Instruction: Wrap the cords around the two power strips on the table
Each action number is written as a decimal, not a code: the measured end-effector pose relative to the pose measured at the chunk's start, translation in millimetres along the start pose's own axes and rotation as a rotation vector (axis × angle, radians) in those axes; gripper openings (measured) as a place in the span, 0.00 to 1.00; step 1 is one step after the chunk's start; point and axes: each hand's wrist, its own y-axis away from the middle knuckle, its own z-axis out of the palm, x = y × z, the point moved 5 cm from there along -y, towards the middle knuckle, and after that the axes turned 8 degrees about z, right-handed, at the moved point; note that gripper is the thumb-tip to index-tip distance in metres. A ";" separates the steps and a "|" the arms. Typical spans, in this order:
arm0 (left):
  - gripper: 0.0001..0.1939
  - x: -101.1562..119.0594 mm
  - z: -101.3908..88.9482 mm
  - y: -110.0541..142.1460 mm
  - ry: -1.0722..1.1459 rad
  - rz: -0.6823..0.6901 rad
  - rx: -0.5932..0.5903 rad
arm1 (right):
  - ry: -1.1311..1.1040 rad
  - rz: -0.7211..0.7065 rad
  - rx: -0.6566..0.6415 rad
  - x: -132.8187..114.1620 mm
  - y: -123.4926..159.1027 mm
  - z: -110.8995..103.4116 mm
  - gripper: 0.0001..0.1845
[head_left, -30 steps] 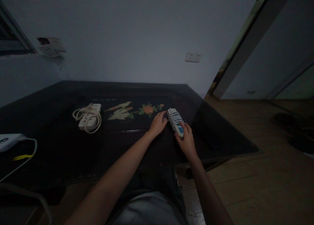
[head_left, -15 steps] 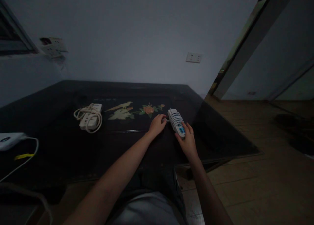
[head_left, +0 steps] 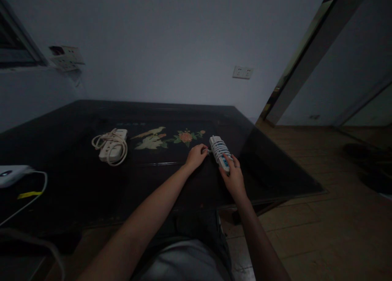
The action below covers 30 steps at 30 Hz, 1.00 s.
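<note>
A white power strip (head_left: 216, 139) with blue socket faces rests on the dark table, its white cord (head_left: 219, 149) wound several times around its far half. My right hand (head_left: 234, 175) grips the near end, fingers over the sockets and thumb along the left side. Just left of the strip, my left hand (head_left: 196, 155) pinches the loose end of the cord between thumb and fingers; the exact tip is hard to make out. A second white power strip (head_left: 112, 148) lies further left, its cord looped loosely over it.
The dark table (head_left: 171, 183) carries a painted bird and flower pattern. At the left edge sit a white device (head_left: 14, 175) with a cable and a yellow strip (head_left: 29, 195). Behind, the wall holds a socket plate (head_left: 242, 72). Tiled floor (head_left: 306, 232) lies to the right.
My right hand's fingers have shifted slightly up the power strip, toward the wound cord. My left hand has barely moved.
</note>
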 end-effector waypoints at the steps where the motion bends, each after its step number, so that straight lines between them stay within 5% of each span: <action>1: 0.09 0.3 -0.1 0.2 0.000 -0.002 -0.001 | 0.000 -0.002 -0.001 -0.4 0.0 -0.1 0.28; 13: 0.11 0.8 2.4 0.4 -0.010 0.017 0.006 | -0.001 0.003 0.018 -3.0 0.5 -1.4 0.29; 22: 0.10 2.6 -9.2 -7.0 0.078 -0.002 0.131 | -0.067 -0.055 0.173 -6.0 1.4 -14.1 0.24; 26: 0.10 7.4 -26.8 -18.2 0.124 -0.011 0.181 | -0.082 -0.101 0.236 -13.8 3.3 -24.3 0.21; 30: 0.11 12.6 -77.3 -16.7 0.157 0.005 0.225 | -0.112 -0.162 0.305 -22.7 5.2 -38.8 0.18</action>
